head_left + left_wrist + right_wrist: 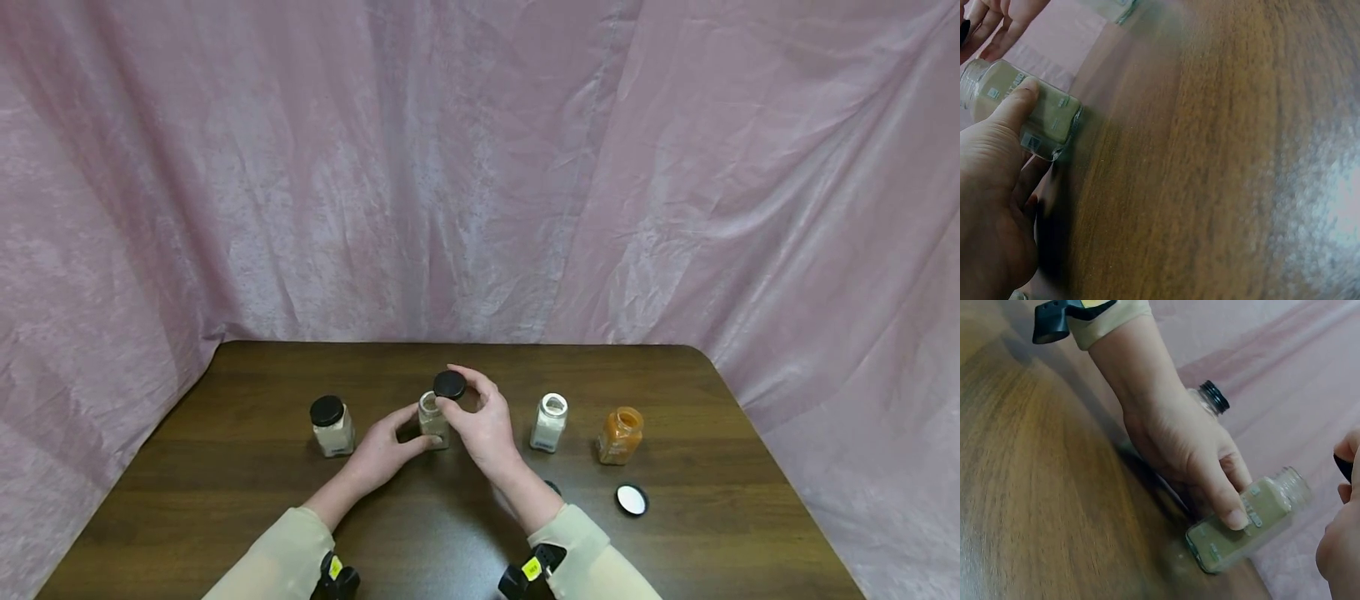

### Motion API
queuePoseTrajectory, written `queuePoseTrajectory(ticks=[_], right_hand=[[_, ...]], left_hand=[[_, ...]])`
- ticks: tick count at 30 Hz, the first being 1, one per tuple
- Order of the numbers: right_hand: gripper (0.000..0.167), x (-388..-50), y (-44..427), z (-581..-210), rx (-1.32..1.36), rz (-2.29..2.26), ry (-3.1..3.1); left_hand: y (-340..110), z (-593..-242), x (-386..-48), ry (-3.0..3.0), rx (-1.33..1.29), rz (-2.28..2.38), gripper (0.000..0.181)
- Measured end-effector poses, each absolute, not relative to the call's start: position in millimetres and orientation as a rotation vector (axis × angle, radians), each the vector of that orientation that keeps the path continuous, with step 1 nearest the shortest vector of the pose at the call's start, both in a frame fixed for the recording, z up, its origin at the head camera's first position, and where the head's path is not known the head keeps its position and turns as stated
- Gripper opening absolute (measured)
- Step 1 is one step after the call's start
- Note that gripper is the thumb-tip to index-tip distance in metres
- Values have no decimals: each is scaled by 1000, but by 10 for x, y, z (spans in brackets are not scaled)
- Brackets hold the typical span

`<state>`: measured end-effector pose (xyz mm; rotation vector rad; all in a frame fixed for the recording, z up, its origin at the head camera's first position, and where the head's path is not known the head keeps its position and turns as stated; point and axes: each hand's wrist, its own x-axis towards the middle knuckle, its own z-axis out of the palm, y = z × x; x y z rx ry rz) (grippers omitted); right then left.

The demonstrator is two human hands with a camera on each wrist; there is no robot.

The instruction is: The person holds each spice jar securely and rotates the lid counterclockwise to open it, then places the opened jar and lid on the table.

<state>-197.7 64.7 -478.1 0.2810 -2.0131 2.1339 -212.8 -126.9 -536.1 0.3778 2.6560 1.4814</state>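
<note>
Soft light fills the head view, and there's glare flaring white on the tabletop (pixel 1222 175) at the left wrist view's right edge, shadow dark beside the left hand (pixel 997 194), both wrist views hazy!

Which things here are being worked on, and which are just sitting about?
Being worked on:
open greenish jar, in the left hand
black lid, in the right hand

Sitting about:
black-capped jar
open pale jar
open orange jar
upturned lid
</note>
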Motion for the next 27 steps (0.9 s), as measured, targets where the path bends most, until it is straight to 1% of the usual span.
queuePoseTrajectory(ticks=[10, 15, 21, 27], right_hand=[[51, -1894, 759, -4728, 441, 2126, -1826], [48, -1826, 856, -4684, 460, 2055, -1928], [44, -1683, 1014, -4658, 521, 1723, -2292], [52, -1569, 1112, -4677, 777, 1336, -2441]], left_hand=[[-1272, -5357, -2119, 2661, 364, 1482, 74], [-1274, -5358, -2129, 2671, 369, 1471, 75], [-1275, -5360, -2136, 2655, 396, 1493, 71], [-1283, -5374, -2134, 2644, 388, 1490, 72]])
